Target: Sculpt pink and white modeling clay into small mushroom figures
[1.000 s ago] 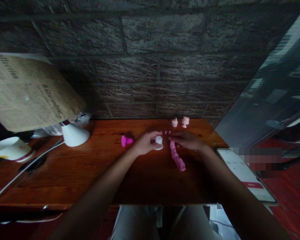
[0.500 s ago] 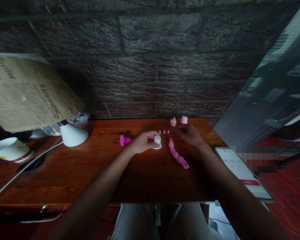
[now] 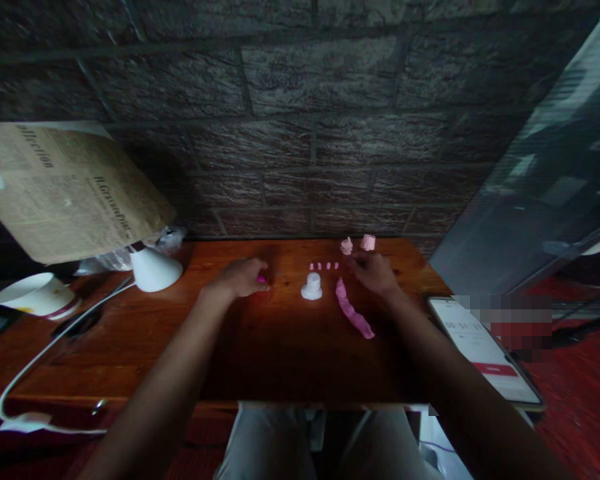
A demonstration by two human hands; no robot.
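Note:
My left hand [image 3: 239,277] is curled around a magenta clay piece [image 3: 262,279], most of it hidden behind the fingers. To its right a white clay piece [image 3: 312,288], a short cylinder on a wide base, stands upright and untouched. My right hand [image 3: 376,273] has its fingertips drawn together near several tiny pink clay bits [image 3: 329,266] set in a row; whatever it may hold is hidden. Just beyond that hand are a pale pink clay piece with a raised tip [image 3: 347,247] and a pale pink clay cylinder [image 3: 369,242]. A long pink clay roll [image 3: 353,313] lies left of my right forearm.
A lamp with a newspaper-print shade [image 3: 80,193] and white base [image 3: 156,271] stands at the left, its cable running forward. Beside it is a paper cup [image 3: 40,297]. A phone [image 3: 485,350] lies at the right edge of the wooden table [image 3: 280,360]. A brick wall [image 3: 280,140] rises behind.
My left hand has let go of the white clay piece and moved left to the magenta clay piece. Another tiny pink bit now shows in the row. My right hand has hardly moved.

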